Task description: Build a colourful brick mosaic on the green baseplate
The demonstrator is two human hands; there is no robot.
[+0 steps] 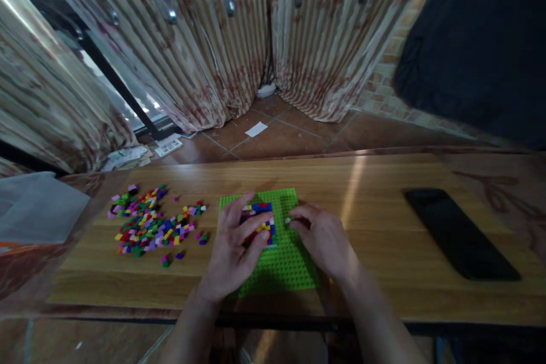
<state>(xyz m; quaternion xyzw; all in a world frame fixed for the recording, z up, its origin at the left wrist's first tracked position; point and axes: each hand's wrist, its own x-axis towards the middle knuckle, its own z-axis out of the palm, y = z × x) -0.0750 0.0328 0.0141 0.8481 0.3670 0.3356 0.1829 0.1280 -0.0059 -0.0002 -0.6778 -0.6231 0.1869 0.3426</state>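
A green studded baseplate (pixel 284 273) lies on the wooden table, carrying a block of small multicoloured bricks (pixel 267 226) near its upper middle. My left hand (pixel 236 239) reaches over the left side of those bricks, fingers apart, with the thumb and index fingertips at the bricks. It covers part of them, and I see nothing held in it. Over the plate's right edge, my right hand (pixel 319 233) is closed, pinching a small whitish brick (pixel 288 220) between thumb and index finger, just right of the built bricks.
Loose coloured bricks (pixel 153 224) are heaped on the left of the wooden table (pixel 362 182). A black flat slab (pixel 460 233), like a phone or tablet, lies at the right. Behind are floor tiles, papers (pixel 168 146) and striped curtains (pixel 205 40). Dark fabric hangs upper right.
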